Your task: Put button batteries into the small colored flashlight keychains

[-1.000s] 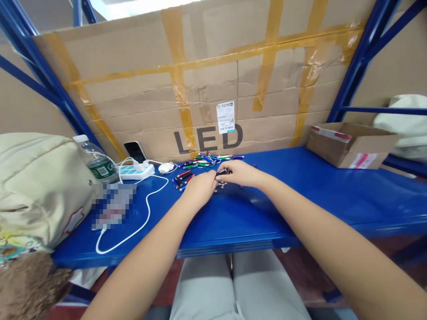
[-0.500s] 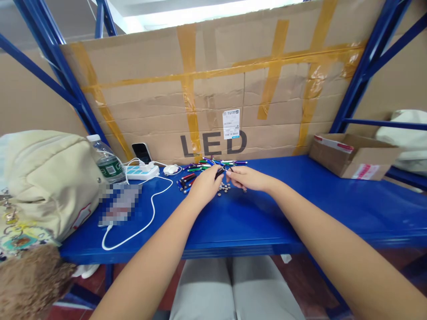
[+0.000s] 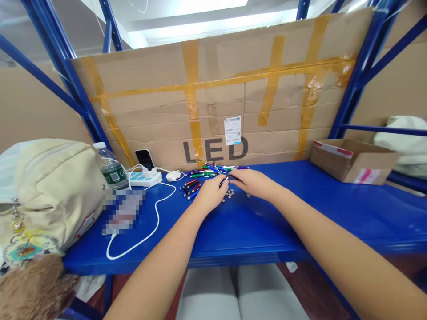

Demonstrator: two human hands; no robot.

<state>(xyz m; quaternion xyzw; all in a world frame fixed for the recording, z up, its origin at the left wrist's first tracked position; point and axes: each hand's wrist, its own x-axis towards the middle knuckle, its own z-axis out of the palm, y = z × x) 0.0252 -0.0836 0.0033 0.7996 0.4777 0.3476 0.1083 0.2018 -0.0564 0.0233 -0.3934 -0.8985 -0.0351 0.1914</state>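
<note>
My left hand [image 3: 211, 193] is closed around a small dark tube [image 3: 223, 181] with a shiny part, over the middle of the blue tabletop [image 3: 253, 240]. Fingers of my right hand [image 3: 251, 181] are pinched at the tube's upper end, largely hiding it. Small silver discs [image 3: 230, 193] like button cells lie scattered below and between my hands. One or two more silver bits [image 3: 248, 195] sit under my right hand. To the left of my left hand is a group of short red, black and blue tubes [image 3: 191, 188]. Behind my hands lies a pile of slim coloured pens [image 3: 213, 169].
At left stand a cream bag [image 3: 56, 178], a water bottle [image 3: 113, 171], a power strip [image 3: 145, 178] and a blurred flat object [image 3: 125, 213] with a white cable [image 3: 158, 213]. An open cardboard box [image 3: 353, 162] is at right. A taped cardboard sheet [image 3: 160, 115] closes off the back.
The view has tilted up slightly, so everything sits lower. My right hand has turned more palm-down and its fingers have closed in on the tube in my left hand.
</note>
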